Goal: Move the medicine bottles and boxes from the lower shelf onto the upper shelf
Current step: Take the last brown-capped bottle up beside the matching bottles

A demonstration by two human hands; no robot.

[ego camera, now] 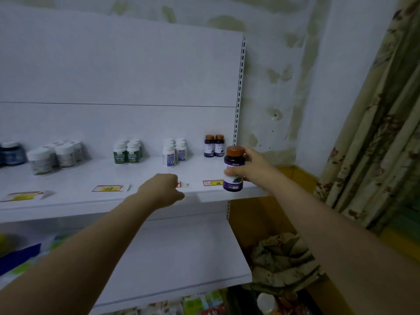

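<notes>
My right hand [252, 170] grips a dark bottle with an orange cap and purple label [234, 169], held upright over the right front edge of the upper shelf [91, 201]. Two matching purple-label bottles [214, 145] stand at the back right of that shelf. To their left stand white bottles with blue labels [174, 152], green-label bottles [127, 152], grey-white jars [56, 155] and a dark blue jar [12, 153]. My left hand [162, 189] hovers at the shelf's front edge with fingers curled, holding nothing visible. The lower shelf [181, 258] shows a bare white surface on its right.
Price tags [108, 188] lie along the upper shelf's front. Blue and green packages [20, 253] sit at the lower shelf's far left. A patterned curtain [375, 133] hangs at the right, with crumpled fabric [284, 258] on the floor beside the shelf unit.
</notes>
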